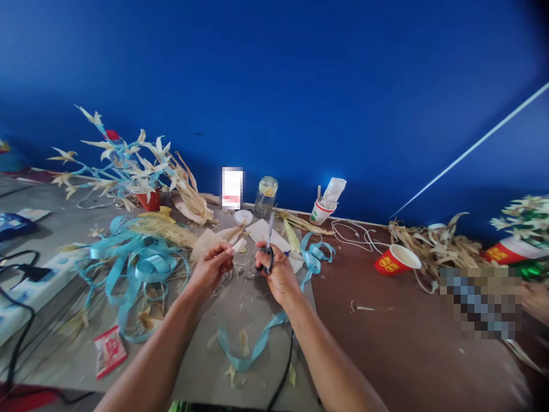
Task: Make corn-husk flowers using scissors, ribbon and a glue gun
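Observation:
My left hand is closed in a pinch on a small pale piece of dried husk, held above the table. My right hand grips black-handled scissors whose blades point up and away, just right of the husk piece. Both hands hover over a grey sheet strewn with husk scraps. A light-blue ribbon strip trails under my right forearm.
A tangle of blue ribbon lies left. A husk-and-ribbon flower arrangement in a red cup stands behind it. A glass jar, a white cup, a tipped red cup, white cable and husk piles sit along the blue wall. Another person's hand shows at right.

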`<action>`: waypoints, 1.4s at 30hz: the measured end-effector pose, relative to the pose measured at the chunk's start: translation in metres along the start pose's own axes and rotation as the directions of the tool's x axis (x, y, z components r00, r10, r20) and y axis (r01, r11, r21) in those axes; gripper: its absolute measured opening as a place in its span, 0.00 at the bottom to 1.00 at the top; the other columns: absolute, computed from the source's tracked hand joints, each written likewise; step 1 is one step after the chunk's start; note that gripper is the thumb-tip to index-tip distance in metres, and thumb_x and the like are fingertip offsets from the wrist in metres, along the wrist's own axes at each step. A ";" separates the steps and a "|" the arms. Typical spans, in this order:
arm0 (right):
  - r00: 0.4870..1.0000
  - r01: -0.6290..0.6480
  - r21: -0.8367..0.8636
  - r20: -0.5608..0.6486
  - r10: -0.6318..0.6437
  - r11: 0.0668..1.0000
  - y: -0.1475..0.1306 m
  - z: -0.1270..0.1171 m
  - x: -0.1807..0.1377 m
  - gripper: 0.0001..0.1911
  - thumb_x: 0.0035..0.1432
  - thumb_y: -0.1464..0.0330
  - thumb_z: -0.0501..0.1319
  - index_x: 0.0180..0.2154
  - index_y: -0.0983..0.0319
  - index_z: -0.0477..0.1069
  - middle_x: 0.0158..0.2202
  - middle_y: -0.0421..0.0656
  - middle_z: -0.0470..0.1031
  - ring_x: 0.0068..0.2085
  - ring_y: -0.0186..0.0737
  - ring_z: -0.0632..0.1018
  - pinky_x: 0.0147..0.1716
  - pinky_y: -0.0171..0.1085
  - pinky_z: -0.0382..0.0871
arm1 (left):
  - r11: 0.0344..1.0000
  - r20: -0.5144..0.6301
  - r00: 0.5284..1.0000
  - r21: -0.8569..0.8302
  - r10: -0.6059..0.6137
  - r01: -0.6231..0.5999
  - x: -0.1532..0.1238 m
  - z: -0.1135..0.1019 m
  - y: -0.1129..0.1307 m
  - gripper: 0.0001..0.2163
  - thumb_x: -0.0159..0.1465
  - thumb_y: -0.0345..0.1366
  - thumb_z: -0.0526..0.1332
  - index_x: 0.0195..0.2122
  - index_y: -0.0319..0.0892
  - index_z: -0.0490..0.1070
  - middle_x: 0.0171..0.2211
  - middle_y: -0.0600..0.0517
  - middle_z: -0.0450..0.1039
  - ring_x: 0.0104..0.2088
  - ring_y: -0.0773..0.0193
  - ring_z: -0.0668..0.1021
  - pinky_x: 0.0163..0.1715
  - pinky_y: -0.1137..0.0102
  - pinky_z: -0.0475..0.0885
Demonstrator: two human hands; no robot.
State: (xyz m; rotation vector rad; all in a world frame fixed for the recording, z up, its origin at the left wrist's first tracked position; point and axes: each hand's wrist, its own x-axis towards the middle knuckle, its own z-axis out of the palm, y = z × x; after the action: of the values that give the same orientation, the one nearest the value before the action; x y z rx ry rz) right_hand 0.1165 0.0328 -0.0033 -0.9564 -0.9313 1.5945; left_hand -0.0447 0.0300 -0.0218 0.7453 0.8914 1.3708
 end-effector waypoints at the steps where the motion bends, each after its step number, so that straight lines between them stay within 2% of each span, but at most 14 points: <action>1: 0.997 0.063 0.006 -0.033 -0.063 0.998 0.000 0.000 0.001 0.21 0.42 0.65 0.67 0.40 0.61 0.65 0.24 0.34 0.68 0.25 0.29 0.68 0.22 0.28 0.57 | 0.999 0.030 0.999 0.034 -0.022 0.021 0.000 0.000 -0.001 0.10 0.49 0.38 0.67 0.25 0.39 0.69 0.15 0.59 0.58 0.15 0.77 0.59 0.18 0.78 0.54; 4: 0.982 0.177 -0.075 -0.051 -0.181 0.981 0.003 -0.001 0.003 0.24 0.41 0.69 0.66 0.42 0.59 0.62 0.32 0.37 0.72 0.29 0.31 0.71 0.27 0.30 0.62 | 0.984 0.092 0.994 0.170 -0.066 0.050 -0.001 -0.002 -0.005 0.10 0.49 0.39 0.67 0.25 0.38 0.69 0.15 0.58 0.59 0.16 0.75 0.60 0.17 0.77 0.53; 6: 0.980 0.192 -0.183 -0.016 -0.198 0.964 0.006 0.000 0.003 0.23 0.42 0.69 0.65 0.43 0.59 0.62 0.31 0.38 0.72 0.29 0.32 0.71 0.27 0.31 0.63 | 0.968 0.130 0.987 0.245 -0.091 0.057 -0.001 -0.003 -0.007 0.11 0.50 0.40 0.66 0.25 0.38 0.69 0.15 0.58 0.59 0.16 0.75 0.60 0.17 0.77 0.51; 9: 0.969 0.227 -0.344 -0.019 -0.248 0.911 0.008 0.001 0.001 0.21 0.43 0.70 0.63 0.42 0.61 0.64 0.30 0.38 0.71 0.28 0.33 0.72 0.28 0.32 0.65 | 0.961 0.152 0.983 0.269 -0.107 0.063 -0.002 -0.003 -0.007 0.11 0.51 0.41 0.66 0.26 0.38 0.70 0.16 0.58 0.59 0.17 0.75 0.60 0.17 0.77 0.51; 11: 0.958 0.239 -0.384 -0.057 -0.281 0.892 0.009 0.001 0.000 0.19 0.44 0.70 0.63 0.41 0.61 0.64 0.29 0.39 0.71 0.29 0.34 0.73 0.30 0.33 0.66 | 0.968 0.135 0.985 0.243 -0.103 0.068 -0.003 -0.002 -0.006 0.11 0.50 0.40 0.66 0.26 0.38 0.70 0.16 0.58 0.60 0.17 0.75 0.61 0.17 0.77 0.52; 17: 0.924 0.250 -0.282 -0.217 -0.315 0.926 0.010 -0.001 0.003 0.18 0.45 0.68 0.62 0.40 0.61 0.63 0.28 0.38 0.70 0.28 0.32 0.71 0.27 0.32 0.66 | 0.996 0.073 0.993 0.013 -0.089 0.089 0.000 -0.001 -0.005 0.10 0.51 0.39 0.67 0.29 0.38 0.71 0.19 0.57 0.60 0.18 0.75 0.62 0.19 0.78 0.57; 21: 0.892 0.294 -0.210 -0.289 -0.346 0.933 0.011 0.000 0.005 0.18 0.46 0.67 0.62 0.40 0.61 0.63 0.30 0.38 0.70 0.29 0.32 0.72 0.29 0.31 0.67 | 0.988 0.160 0.977 -0.037 -0.141 0.149 -0.002 0.001 -0.010 0.15 0.54 0.46 0.63 0.32 0.37 0.72 0.25 0.53 0.67 0.20 0.75 0.64 0.21 0.77 0.62; 25: 0.893 0.313 -0.249 -0.252 -0.373 0.917 0.015 0.003 0.003 0.18 0.46 0.66 0.62 0.40 0.61 0.63 0.29 0.37 0.70 0.28 0.31 0.72 0.28 0.31 0.67 | 0.988 0.226 0.964 -0.030 -0.141 0.152 -0.006 0.005 -0.014 0.16 0.53 0.47 0.65 0.31 0.36 0.72 0.28 0.50 0.70 0.21 0.73 0.67 0.23 0.75 0.64; 31: 0.904 0.312 -0.355 -0.174 -0.390 0.882 0.025 0.009 -0.002 0.17 0.48 0.67 0.61 0.42 0.62 0.63 0.30 0.38 0.70 0.28 0.32 0.73 0.28 0.31 0.68 | 0.993 0.091 0.990 -0.051 -0.105 0.110 -0.004 0.005 -0.015 0.09 0.49 0.34 0.69 0.27 0.37 0.70 0.20 0.57 0.66 0.19 0.75 0.65 0.21 0.78 0.60; 34: 0.908 0.310 -0.386 -0.151 -0.391 0.869 0.027 0.010 -0.003 0.17 0.49 0.66 0.61 0.43 0.62 0.63 0.30 0.39 0.71 0.29 0.33 0.73 0.29 0.31 0.69 | 0.994 0.043 0.997 -0.083 -0.068 0.071 -0.002 0.003 -0.014 0.09 0.49 0.34 0.68 0.26 0.38 0.69 0.19 0.58 0.65 0.18 0.76 0.65 0.20 0.79 0.60; 37: 0.914 0.298 -0.392 -0.147 -0.379 0.871 0.025 0.009 -0.003 0.18 0.49 0.66 0.61 0.43 0.62 0.63 0.29 0.38 0.70 0.28 0.33 0.73 0.29 0.32 0.69 | 0.995 0.010 0.999 -0.093 -0.033 0.034 0.000 0.001 -0.013 0.09 0.51 0.35 0.67 0.27 0.38 0.68 0.22 0.57 0.68 0.18 0.76 0.66 0.21 0.79 0.61; 39: 0.929 0.277 -0.369 -0.132 -0.345 0.887 0.021 0.008 -0.004 0.18 0.48 0.66 0.61 0.41 0.62 0.63 0.28 0.38 0.70 0.28 0.33 0.73 0.28 0.32 0.68 | 0.997 -0.023 1.000 -0.071 -0.016 0.015 0.001 0.000 -0.012 0.10 0.51 0.36 0.67 0.27 0.38 0.67 0.22 0.56 0.69 0.18 0.76 0.67 0.21 0.78 0.62; 42: 0.967 0.217 -0.317 -0.063 -0.249 0.923 0.016 0.008 -0.006 0.18 0.45 0.66 0.62 0.41 0.63 0.64 0.26 0.37 0.70 0.27 0.33 0.72 0.28 0.32 0.67 | 0.999 -0.069 0.997 -0.029 0.018 -0.021 0.002 0.000 -0.011 0.10 0.51 0.37 0.67 0.28 0.39 0.67 0.18 0.58 0.66 0.17 0.75 0.67 0.19 0.78 0.60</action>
State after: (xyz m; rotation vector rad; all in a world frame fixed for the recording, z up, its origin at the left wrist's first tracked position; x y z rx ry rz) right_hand 0.1042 0.0232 -0.0136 -1.0850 -1.1985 1.2089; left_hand -0.0398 0.0313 -0.0314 0.6889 0.9175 1.4313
